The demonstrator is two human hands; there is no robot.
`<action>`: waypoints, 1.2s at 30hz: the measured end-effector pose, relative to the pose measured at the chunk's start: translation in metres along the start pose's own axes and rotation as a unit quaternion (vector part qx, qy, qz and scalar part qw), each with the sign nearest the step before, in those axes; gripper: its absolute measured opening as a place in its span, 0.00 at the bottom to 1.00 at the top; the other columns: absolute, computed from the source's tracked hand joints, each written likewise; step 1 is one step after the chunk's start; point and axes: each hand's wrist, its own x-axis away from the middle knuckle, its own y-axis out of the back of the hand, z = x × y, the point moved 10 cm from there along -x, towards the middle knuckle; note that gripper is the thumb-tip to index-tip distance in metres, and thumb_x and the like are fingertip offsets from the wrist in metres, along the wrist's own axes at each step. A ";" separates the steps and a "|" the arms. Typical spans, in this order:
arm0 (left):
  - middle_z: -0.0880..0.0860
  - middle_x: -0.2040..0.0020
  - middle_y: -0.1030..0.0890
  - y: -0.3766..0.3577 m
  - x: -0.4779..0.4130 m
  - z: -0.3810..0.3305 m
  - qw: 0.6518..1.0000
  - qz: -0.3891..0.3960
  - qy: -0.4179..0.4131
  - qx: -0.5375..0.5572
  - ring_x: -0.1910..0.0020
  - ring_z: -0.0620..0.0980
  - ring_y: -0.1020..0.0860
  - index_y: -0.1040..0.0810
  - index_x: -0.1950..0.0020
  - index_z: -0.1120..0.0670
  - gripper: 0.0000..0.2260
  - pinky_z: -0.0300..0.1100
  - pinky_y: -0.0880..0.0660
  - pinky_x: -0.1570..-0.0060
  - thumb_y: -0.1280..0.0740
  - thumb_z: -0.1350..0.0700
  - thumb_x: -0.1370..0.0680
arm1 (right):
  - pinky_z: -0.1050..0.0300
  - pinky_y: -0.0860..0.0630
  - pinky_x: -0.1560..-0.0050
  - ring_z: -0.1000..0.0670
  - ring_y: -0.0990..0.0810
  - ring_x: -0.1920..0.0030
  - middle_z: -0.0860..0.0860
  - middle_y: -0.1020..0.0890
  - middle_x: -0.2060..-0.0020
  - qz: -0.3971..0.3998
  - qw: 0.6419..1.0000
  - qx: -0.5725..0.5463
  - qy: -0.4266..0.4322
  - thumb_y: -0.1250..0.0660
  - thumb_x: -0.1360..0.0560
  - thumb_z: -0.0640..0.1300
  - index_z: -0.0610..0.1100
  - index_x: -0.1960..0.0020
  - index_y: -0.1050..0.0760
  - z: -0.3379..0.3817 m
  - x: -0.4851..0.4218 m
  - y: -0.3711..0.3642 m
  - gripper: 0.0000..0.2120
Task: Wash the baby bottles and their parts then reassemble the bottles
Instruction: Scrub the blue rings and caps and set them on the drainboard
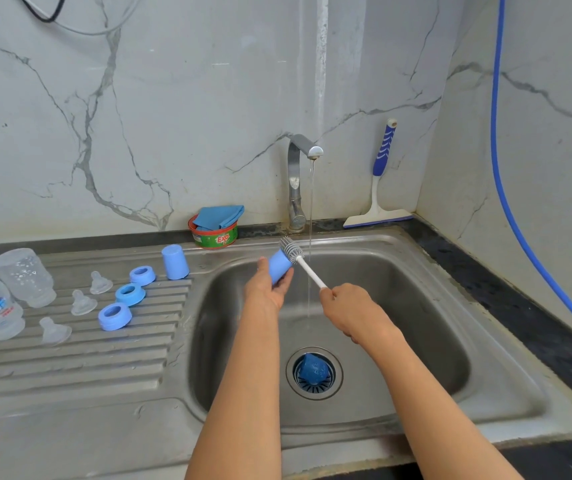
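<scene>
Two curled hands: left hand (pixel 266 289) grips blue cap (pixel 278 266), right hand (pixel 350 308) clasps brush (pixel 307 267), hiding its end.

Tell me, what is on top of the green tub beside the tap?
A folded blue cloth lies on the green tub, covering its mouth. Whatever is inside the tub is hidden by the cloth.

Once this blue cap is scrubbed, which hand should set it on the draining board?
Left, probably. The left hand grips the blue cap, and the draining board lies on its side. The right hand is busy holding the brush.
</scene>
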 end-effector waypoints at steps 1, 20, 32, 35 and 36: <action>0.66 0.35 0.28 0.000 0.002 -0.001 1.000 -0.004 -0.003 0.009 0.37 0.61 0.26 0.33 0.33 0.66 0.20 0.55 0.27 0.39 0.34 0.57 0.21 | 0.56 0.32 0.67 0.47 0.31 0.65 0.45 0.29 0.60 0.003 1.000 0.002 0.001 0.52 0.18 0.41 0.41 0.59 0.35 0.001 0.000 -0.001 0.13; 0.58 0.41 0.23 0.005 0.001 -0.023 0.987 -0.009 -0.133 -0.093 0.48 0.52 0.23 0.27 0.36 0.54 0.13 0.48 0.25 0.40 0.34 0.55 0.21 | 0.61 0.36 0.74 0.51 0.34 0.75 0.50 0.30 0.70 0.046 0.999 0.011 -0.006 0.49 0.19 0.50 0.45 0.65 0.34 -0.002 0.005 -0.003 0.18; 0.55 0.51 0.22 -0.022 0.007 -0.011 0.956 0.068 -0.119 -0.259 0.51 0.50 0.24 0.29 0.43 0.58 0.11 0.43 0.26 0.47 0.42 0.51 0.17 | 0.61 0.37 0.74 0.51 0.34 0.74 0.49 0.30 0.70 -0.006 1.000 -0.028 -0.004 0.49 0.19 0.50 0.43 0.64 0.32 -0.006 0.000 0.011 0.18; 0.54 0.52 0.24 -0.024 0.009 -0.012 0.962 0.076 -0.120 -0.233 0.57 0.47 0.24 0.31 0.42 0.57 0.09 0.41 0.26 0.55 0.42 0.52 0.17 | 0.59 0.34 0.71 0.51 0.32 0.72 0.49 0.29 0.68 -0.014 0.999 -0.008 -0.049 0.49 0.20 0.49 0.41 0.55 0.28 -0.022 -0.001 0.014 0.16; 0.54 0.51 0.24 -0.026 0.010 -0.013 0.965 0.080 -0.118 -0.222 0.57 0.46 0.25 0.32 0.41 0.56 0.08 0.40 0.27 0.57 0.41 0.53 0.17 | 0.59 0.33 0.71 0.51 0.31 0.71 0.49 0.29 0.67 -0.019 0.998 -0.008 -0.059 0.49 0.20 0.49 0.40 0.52 0.27 -0.025 -0.002 0.016 0.16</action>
